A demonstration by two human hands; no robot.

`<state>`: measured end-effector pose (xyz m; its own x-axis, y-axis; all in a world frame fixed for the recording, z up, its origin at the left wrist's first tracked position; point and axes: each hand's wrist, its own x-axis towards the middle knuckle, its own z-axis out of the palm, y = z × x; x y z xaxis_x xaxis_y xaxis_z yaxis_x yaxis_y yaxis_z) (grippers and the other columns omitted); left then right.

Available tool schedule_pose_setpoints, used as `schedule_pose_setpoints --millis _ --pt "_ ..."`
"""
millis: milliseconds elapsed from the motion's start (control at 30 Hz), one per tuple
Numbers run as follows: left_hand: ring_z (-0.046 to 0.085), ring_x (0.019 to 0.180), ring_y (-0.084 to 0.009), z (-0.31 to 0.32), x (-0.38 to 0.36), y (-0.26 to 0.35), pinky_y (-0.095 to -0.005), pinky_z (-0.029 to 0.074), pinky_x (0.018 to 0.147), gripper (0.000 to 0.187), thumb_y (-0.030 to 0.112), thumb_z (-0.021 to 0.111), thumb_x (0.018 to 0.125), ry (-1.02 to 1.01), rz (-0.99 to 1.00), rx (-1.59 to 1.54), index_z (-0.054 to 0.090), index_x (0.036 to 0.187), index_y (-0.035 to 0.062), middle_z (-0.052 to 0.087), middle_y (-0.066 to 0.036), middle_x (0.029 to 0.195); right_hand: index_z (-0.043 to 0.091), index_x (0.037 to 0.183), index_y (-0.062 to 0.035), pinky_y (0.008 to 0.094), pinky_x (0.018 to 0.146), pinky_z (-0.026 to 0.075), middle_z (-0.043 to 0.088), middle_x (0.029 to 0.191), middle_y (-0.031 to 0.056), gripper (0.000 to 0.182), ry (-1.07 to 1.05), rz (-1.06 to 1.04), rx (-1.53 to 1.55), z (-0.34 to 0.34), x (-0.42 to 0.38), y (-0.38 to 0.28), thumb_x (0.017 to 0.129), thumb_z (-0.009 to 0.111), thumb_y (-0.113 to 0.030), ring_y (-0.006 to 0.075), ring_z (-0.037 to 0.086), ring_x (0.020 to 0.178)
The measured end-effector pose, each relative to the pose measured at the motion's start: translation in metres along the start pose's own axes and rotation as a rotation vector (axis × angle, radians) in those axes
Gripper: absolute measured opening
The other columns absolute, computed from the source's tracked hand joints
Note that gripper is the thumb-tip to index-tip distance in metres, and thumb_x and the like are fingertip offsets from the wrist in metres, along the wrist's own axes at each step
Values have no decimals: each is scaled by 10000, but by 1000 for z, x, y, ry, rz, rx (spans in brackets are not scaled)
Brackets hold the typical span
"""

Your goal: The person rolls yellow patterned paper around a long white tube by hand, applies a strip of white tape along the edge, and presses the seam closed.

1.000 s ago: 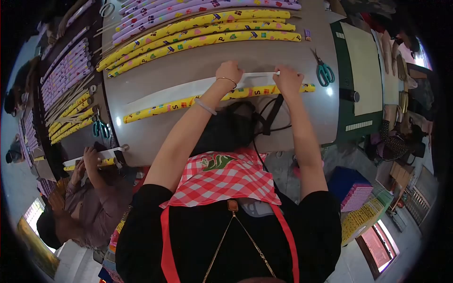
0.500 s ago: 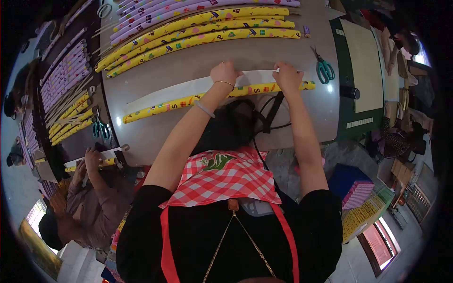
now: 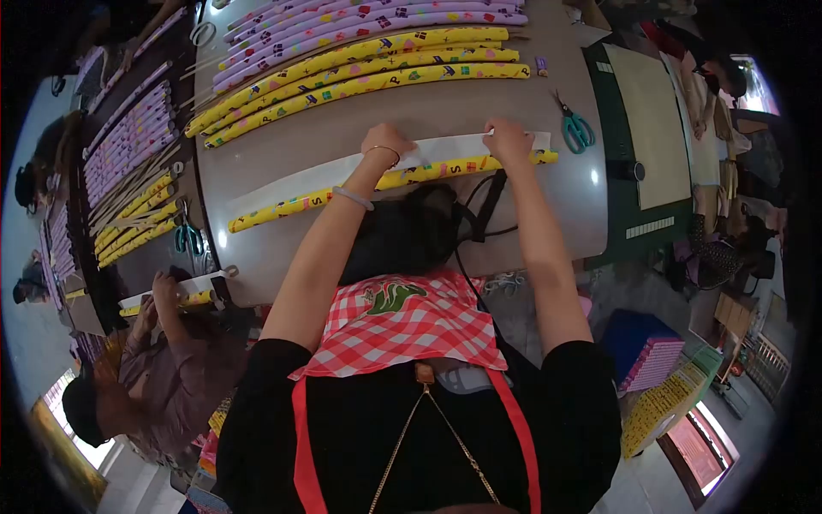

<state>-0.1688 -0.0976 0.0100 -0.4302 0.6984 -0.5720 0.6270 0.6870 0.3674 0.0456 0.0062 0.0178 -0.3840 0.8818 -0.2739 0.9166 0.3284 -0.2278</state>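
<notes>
A roll of yellow printed wrapping paper (image 3: 282, 206) lies across the table in front of me, with a white strip of its underside (image 3: 300, 174) showing along the far edge. My left hand (image 3: 387, 140) is closed at the far edge of that strip, near the middle of the roll. Toward the right end, my right hand (image 3: 509, 140) pinches the same edge between thumb and fingers. Both forearms reach over the roll and hide parts of it. Teal-handled scissors (image 3: 577, 133) lie just right of my right hand.
Several finished yellow rolls (image 3: 368, 89) and purple rolls (image 3: 377, 26) lie at the back of the table (image 3: 411, 248). A green cutting mat (image 3: 612, 197) covers the right end. To the left, a co-worker's hands (image 3: 163, 295) handle another yellow roll beside more scissors (image 3: 188, 237).
My left hand has slid a little to the left along the paper's edge. The white strip now shows wider, mostly toward its left end. My right hand keeps its pinch.
</notes>
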Motion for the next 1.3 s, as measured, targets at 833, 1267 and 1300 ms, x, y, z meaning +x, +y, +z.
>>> schedule_pose_setpoints --millis 833,1267,1300 --pt "579 804 -358 72 17 111 -405 470 723 284 286 542 757 102 150 -28 639 849 35 609 -197 847 556 886 -132 459 725 363 599 835 68 184 88 -163 -71 15 9 4 712 576 -187 278 545 886" --pt "593 774 -337 52 -1 118 -385 480 718 228 229 591 696 -8 157 -99 645 767 20 614 -190 793 567 903 -141 380 744 337 610 772 25 258 -49 -522 241 -40 6 58 720 632 -310 225 559 778" --pt "593 774 -337 55 0 117 -385 480 718 228 229 591 696 -11 156 -100 645 767 20 614 -190 793 567 903 -141 380 744 337 610 772 25 258 -52 -520 239 -47 5 65 720 632 -310 225 559 778"
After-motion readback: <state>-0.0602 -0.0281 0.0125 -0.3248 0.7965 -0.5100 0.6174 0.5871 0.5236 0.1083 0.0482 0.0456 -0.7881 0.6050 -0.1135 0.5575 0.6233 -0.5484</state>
